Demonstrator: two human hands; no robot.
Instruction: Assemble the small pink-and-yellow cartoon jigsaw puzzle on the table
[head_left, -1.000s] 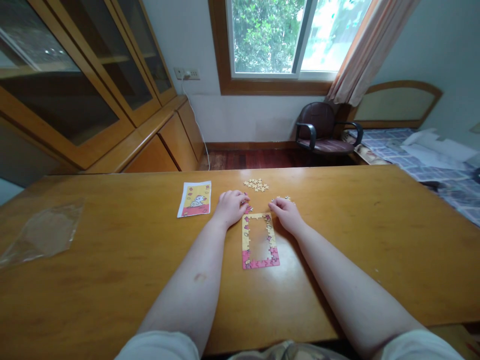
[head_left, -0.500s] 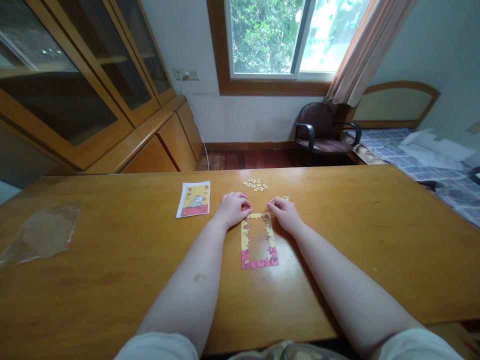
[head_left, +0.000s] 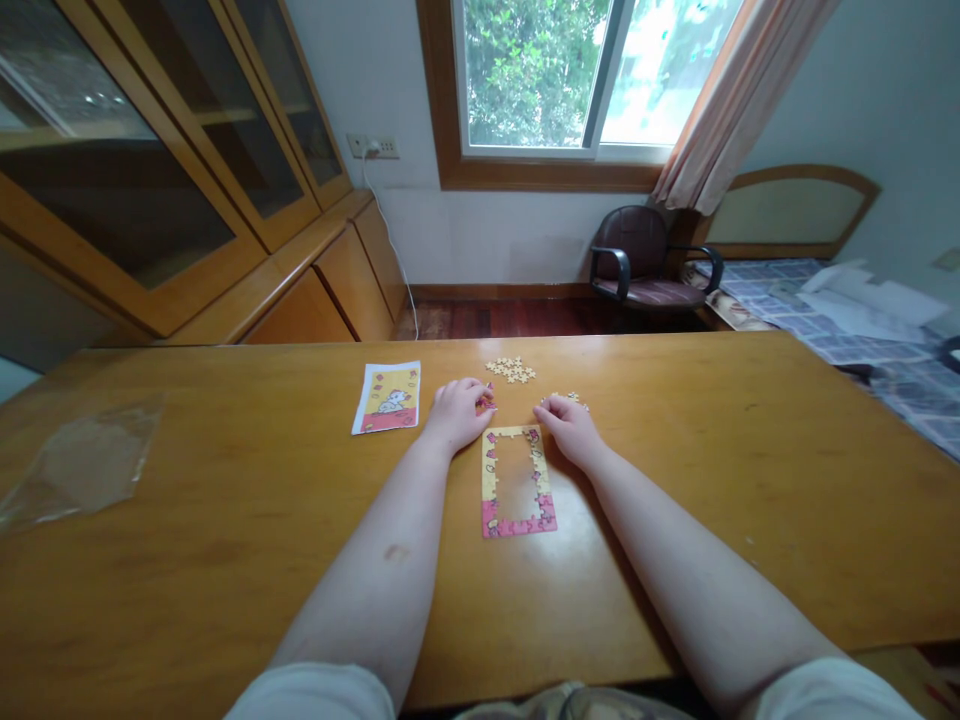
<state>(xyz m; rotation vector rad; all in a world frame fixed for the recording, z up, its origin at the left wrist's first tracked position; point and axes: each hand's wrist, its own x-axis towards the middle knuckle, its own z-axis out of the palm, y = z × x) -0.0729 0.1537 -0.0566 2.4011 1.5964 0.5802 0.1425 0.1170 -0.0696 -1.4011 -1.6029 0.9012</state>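
A jigsaw puzzle border [head_left: 520, 528] in yellow and pink lies on the table, joined into a rectangular frame with bare wood inside. Just beyond its upper left corner is my left hand [head_left: 456, 412], thumb and fingers curled round some small pink puzzle pieces [head_left: 486, 400]. My right hand [head_left: 568, 425] rests near the upper right corner with thumb and forefinger pinched together; whatever is between them is too small to make out. Beyond the right fingers a few pale pieces [head_left: 574, 397] show, partly hidden by the hand.
A heap of pale puzzle pieces [head_left: 511, 370] lies near the far edge of the wooden table [head_left: 300, 560]. Left of my left hand is a picture card [head_left: 387, 398] with a white cartoon animal. A clear plastic bag [head_left: 86, 460] lies far left. Behind the table stands an armchair [head_left: 637, 255].
My left hand has shifted slightly up and left, away from the border's upper left corner, which now shows fully. My right hand has stayed in place.
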